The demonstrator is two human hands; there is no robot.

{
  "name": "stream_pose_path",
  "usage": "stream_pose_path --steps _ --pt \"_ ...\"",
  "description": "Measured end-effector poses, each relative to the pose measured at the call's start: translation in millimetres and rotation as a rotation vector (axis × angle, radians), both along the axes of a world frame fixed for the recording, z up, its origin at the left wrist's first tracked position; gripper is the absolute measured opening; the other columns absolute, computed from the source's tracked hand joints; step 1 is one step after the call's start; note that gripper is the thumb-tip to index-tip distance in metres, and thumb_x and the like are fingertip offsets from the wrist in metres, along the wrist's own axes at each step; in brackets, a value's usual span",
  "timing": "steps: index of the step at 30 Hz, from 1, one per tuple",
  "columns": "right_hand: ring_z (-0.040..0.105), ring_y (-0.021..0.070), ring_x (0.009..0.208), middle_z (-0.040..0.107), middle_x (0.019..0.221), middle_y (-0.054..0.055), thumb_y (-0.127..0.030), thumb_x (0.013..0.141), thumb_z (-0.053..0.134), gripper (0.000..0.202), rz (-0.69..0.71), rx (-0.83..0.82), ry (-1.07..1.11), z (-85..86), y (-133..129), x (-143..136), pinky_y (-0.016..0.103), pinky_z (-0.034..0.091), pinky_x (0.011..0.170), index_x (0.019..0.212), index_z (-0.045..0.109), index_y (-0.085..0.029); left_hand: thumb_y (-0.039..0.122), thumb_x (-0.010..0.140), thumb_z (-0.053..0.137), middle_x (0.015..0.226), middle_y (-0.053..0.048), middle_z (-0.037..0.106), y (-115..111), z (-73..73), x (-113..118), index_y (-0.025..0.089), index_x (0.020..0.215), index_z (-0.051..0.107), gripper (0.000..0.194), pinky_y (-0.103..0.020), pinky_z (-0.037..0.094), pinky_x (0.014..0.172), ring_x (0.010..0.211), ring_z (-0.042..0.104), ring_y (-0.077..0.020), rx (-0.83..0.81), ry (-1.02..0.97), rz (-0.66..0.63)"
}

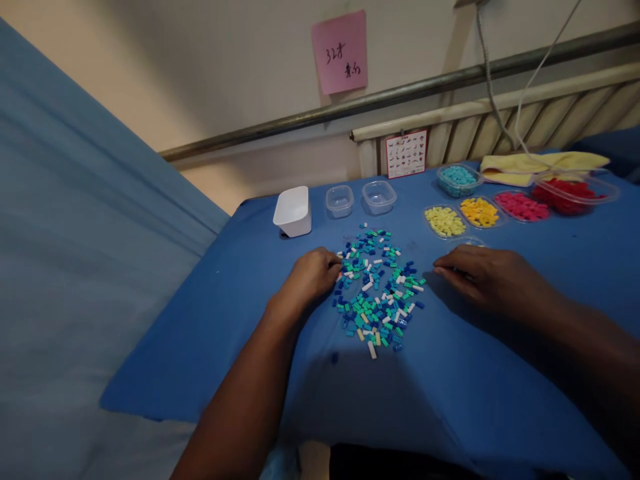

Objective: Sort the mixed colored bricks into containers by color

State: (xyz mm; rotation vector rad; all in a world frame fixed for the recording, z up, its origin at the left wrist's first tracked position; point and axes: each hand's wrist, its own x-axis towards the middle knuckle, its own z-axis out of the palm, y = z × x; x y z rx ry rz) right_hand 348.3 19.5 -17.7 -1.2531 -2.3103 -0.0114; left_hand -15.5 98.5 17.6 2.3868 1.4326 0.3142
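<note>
A loose pile of small bricks (367, 307) is lying on the blue-covered desk (200, 333), between the person's two hands. The left hand (311, 275) is resting at the pile's left edge, its fingers curling together beside an orange brick (340, 275); whether they are gripping it, I cannot tell. The right hand (484, 275) is hovering just right of the pile, thumb and forefinger nearly meeting, and nothing is showing between them, though I cannot tell whether something small is hiding there. The likeliest trouble is the right hand knocking the clear tub (470, 241) that is peeking out behind it, or brushing the pale yellow pieces (444, 221) and mixing colours, since these are sitting so close. A careless sweep by the left wrist could also be scattering bricks outward, and the stray dark blue brick (335, 358), lying apart from the rest, could be getting overlooked against the similar blue cloth. The pile as a whole is stretching away from the person, its long axis running roughly towards the wall; single bricks are pointing every way, while the white brick (372, 350) at the near edge is pointing away, its far end leaning slightly left.
</note>
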Motion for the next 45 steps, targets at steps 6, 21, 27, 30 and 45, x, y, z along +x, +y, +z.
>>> stream_pose_path --steps 6,21,27,30,45 --pt "0.079 0.0268 0.087 0.083 0.102 0.008 -0.033 0.109 0.053 0.029 0.004 0.005 0.016 -1.7 -0.2 -3.3 0.038 0.058 0.074 0.109 0.079 -0.022 0.026 0.099 0.06 0.104 -0.011 0.077 0.5 0.1 -1.8 0.02 0.101 0.082 0.024 -0.038 0.053 0.088 0.097 0.07 -0.0265 0.112 0.022 0.05" --pt "0.077 0.0244 0.09 0.081 0.099 0.007 -0.032 0.112 0.051 0.03 0.096 -0.091 0.011 3.6 -4.5 -16.6 0.036 0.054 0.079 0.108 0.078 -0.022 0.023 0.104 0.056 0.11 -0.012 0.077 12.6 -5.9 2.8 0.019 0.109 0.08 0.025 -0.037 0.053 0.088 0.103 0.071 -0.0279 0.204 0.262 0.02" --pt "0.077 0.0225 0.089 0.081 0.1 0.008 -0.03 0.112 0.055 0.022 0.167 -0.103 0.121 1.7 -10.3 -37.8 0.034 0.058 0.079 0.113 0.076 -0.022 0.026 0.104 0.058 0.105 -0.012 0.078 3.8 -0.6 11.4 0.017 0.107 0.081 0.025 -0.038 0.053 0.09 0.1 0.071 -0.0268 0.171 -0.031 0.038" --pt "0.078 0.0221 0.093 0.081 0.11 0.009 -0.027 0.11 0.06 0.022 0.179 -0.039 0.276 5.7 -14.3 -49.0 0.034 0.061 0.081 0.128 0.072 -0.021 0.039 0.1 0.068 0.093 -0.007 0.078 -18.8 2.2 34.5 0.017 0.105 0.082 0.026 -0.032 0.053 0.076 0.083 0.069 -0.0204 -0.122 -0.474 0.101" --pt "0.077 0.021 0.097 0.078 0.107 0.007 -0.019 0.105 0.068 0.015 0.23 0.028 0.463 11.0 -20.5 -64.7 0.033 0.064 0.085 0.118 0.072 -0.025 0.045 0.072 0.1 0.088 -0.005 0.079 -64.9 -3.2 80.2 0.014 0.107 0.081 0.051 -0.025 0.059 0.073 0.075 0.072 -0.0132 -0.754 -1.091 0.118"
